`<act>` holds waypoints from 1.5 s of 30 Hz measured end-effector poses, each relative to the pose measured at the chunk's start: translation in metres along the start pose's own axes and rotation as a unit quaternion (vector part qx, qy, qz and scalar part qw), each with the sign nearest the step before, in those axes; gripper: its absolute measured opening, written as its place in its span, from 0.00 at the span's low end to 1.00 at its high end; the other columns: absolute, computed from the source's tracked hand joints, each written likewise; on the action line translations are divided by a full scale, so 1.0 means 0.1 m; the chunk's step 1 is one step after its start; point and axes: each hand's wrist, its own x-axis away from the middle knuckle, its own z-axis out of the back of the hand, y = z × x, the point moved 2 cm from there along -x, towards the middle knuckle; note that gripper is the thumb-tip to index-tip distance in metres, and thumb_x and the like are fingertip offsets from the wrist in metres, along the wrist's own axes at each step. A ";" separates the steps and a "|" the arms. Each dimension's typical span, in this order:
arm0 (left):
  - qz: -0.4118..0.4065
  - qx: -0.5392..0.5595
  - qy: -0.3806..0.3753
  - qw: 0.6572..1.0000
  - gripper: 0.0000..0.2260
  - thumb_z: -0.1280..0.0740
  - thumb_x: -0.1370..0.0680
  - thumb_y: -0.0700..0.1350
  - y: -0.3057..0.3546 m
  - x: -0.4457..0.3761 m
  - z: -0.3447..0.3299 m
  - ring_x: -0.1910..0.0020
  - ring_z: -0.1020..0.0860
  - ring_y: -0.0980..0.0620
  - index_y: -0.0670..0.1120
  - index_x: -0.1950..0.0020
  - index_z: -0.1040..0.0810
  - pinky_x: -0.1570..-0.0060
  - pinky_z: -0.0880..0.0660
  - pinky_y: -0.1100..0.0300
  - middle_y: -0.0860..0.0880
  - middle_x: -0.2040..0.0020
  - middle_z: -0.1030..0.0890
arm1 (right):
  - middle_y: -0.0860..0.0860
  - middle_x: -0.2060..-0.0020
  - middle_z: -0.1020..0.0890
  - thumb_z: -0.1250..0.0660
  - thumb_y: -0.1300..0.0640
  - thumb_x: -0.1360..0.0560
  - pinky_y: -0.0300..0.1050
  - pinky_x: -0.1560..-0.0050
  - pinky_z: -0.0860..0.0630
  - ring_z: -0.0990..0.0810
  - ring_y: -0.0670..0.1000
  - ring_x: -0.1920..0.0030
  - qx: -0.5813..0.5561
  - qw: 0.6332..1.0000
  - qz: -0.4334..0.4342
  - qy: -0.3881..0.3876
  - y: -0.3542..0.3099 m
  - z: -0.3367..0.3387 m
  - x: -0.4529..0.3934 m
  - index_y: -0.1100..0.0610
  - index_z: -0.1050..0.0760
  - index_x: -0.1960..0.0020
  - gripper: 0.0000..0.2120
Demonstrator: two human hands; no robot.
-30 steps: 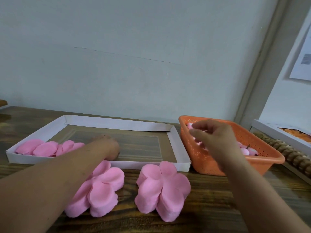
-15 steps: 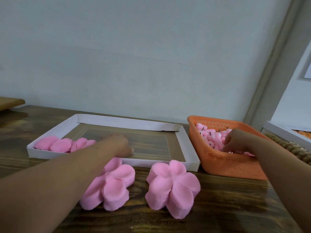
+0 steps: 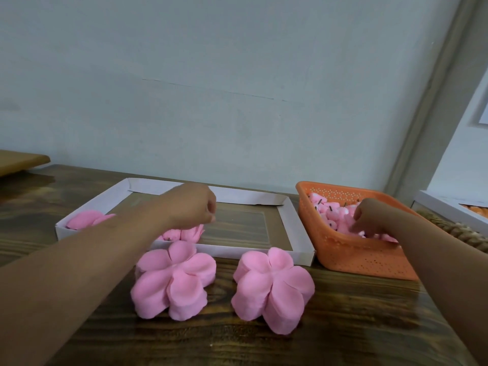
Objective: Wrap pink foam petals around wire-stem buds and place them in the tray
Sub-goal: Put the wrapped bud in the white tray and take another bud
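Reaching into the orange basket point(image 3: 369, 257), the right hand point(image 3: 375, 220) is buried among the wire-stem buds point(image 3: 330, 211), fingers curled down into the heap; whether they already pinch one cannot be told, since the fingertips are hidden in the pile. The buds lie directly under and just beyond that hand, so it is plainly the nearer one, and their short dark stems poke up at odd angles (no single long axis to line up with).

Left of the basket, touching it or nearly so, sits the white tray point(image 3: 301, 233). The left hand point(image 3: 195, 207) hovers over the tray's front part with fingers loosely curled and nothing visible in them, just above a finished wrapped flower point(image 3: 184, 233); more wrapped pink pieces point(image 3: 84, 219) lie at the tray's far-left end, partly hidden by the forearm, so their number is uncertain.

In front of the tray on the counter point(image 3: 343, 326) stand two stacks of pink foam petals point(image 3: 171, 281), side by side and apart. One basket, one tray; the buds are too many and too jumbled to count.
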 end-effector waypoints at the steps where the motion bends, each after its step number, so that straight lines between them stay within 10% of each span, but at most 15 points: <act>1: -0.031 0.014 -0.009 0.999 0.06 0.31 0.25 0.46 0.00 0.09 0.06 0.57 0.23 0.58 0.49 0.49 0.18 0.60 0.30 0.70 0.52 0.55 0.20 | 0.58 0.63 0.21 0.33 0.60 0.26 0.41 0.65 0.29 0.27 0.53 0.66 -0.034 0.999 -0.004 0.030 0.04 0.01 -0.02 0.64 0.21 0.55 0.07; 4: -0.082 0.015 -0.059 0.995 0.06 0.30 0.26 0.47 0.02 0.39 0.07 0.65 0.28 0.64 0.56 0.51 0.18 0.67 0.34 0.75 0.58 0.59 0.22 | 0.58 0.72 0.25 0.32 0.60 0.29 0.42 0.66 0.33 0.29 0.54 0.69 -0.126 0.981 0.002 0.148 0.16 0.04 -0.07 0.62 0.25 0.70 0.12; 11: -0.078 0.027 -0.073 0.994 0.12 0.34 0.24 0.48 0.05 0.66 -0.17 0.54 0.25 0.56 0.54 0.41 0.21 0.53 0.28 0.60 0.51 0.50 0.23 | 0.57 0.75 0.23 0.36 0.51 0.24 0.43 0.69 0.32 0.25 0.56 0.71 -0.222 0.928 0.036 0.298 0.20 -0.02 0.08 0.59 0.25 0.68 0.17; 30: -0.079 -0.036 -0.015 0.996 0.11 0.40 0.21 0.46 0.20 0.75 -0.21 0.55 0.29 0.51 0.54 0.63 0.30 0.66 0.41 0.65 0.54 0.63 0.35 | 0.55 0.75 0.23 0.37 0.50 0.23 0.44 0.68 0.33 0.25 0.56 0.71 -0.291 0.898 0.065 0.324 0.12 -0.23 0.40 0.59 0.23 0.68 0.19; 45: -0.102 -0.046 0.040 0.993 0.06 0.39 0.22 0.46 0.11 0.70 -0.33 0.57 0.32 0.53 0.52 0.52 0.23 0.56 0.33 0.59 0.57 0.63 0.35 | 0.55 0.72 0.20 0.36 0.51 0.24 0.49 0.60 0.26 0.22 0.57 0.68 -0.302 0.903 0.051 0.300 0.09 -0.24 0.53 0.57 0.22 0.66 0.15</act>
